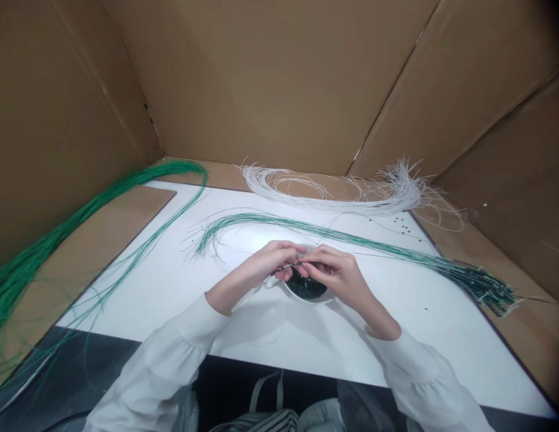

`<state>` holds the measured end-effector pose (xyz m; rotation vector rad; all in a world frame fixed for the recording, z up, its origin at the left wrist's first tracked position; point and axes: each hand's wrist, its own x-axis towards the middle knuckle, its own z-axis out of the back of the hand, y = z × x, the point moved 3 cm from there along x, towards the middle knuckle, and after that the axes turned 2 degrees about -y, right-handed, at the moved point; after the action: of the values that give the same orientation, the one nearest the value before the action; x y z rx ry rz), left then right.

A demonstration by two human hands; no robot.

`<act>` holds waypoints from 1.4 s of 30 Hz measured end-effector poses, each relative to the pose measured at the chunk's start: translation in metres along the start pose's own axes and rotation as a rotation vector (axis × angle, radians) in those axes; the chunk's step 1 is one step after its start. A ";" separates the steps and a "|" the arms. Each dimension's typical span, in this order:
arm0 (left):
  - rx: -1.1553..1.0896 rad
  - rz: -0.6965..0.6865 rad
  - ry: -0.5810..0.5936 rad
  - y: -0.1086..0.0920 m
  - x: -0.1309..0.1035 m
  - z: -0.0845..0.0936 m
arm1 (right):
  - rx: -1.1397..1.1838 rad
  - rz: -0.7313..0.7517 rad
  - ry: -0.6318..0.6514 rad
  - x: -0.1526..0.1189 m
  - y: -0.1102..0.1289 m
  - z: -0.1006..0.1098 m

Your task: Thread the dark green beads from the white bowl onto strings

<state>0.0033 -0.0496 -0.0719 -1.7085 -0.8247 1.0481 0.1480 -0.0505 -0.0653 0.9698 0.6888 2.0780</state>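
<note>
Close together over a white bowl (311,300) of small dark beads (310,285) are my two hands. My left hand (283,259) is closed on a thin strand (286,266), with a fine loop hanging below the fingers at the bowl's left side. The fingertips of my right hand (329,264) pinch at the same strand, nearly touching my left fingers. Whether a bead sits between them is too small to tell. Behind the hands lies a bundle of green strings (301,224), its right end thick with dark beads (481,283).
Loose green strings (99,207) trail along the left side. White strings (279,192) curve along the back. Several stray beads (401,226) lie on the white board (270,336) at the right. Cardboard walls (270,84) enclose the back and sides.
</note>
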 end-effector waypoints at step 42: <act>0.070 -0.016 0.040 0.001 0.001 0.001 | 0.105 -0.020 -0.098 -0.006 -0.001 0.012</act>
<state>0.0034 -0.0483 -0.0729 -1.6568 -0.7663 1.0173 0.1612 -0.0529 -0.0618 1.1113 0.7598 1.9792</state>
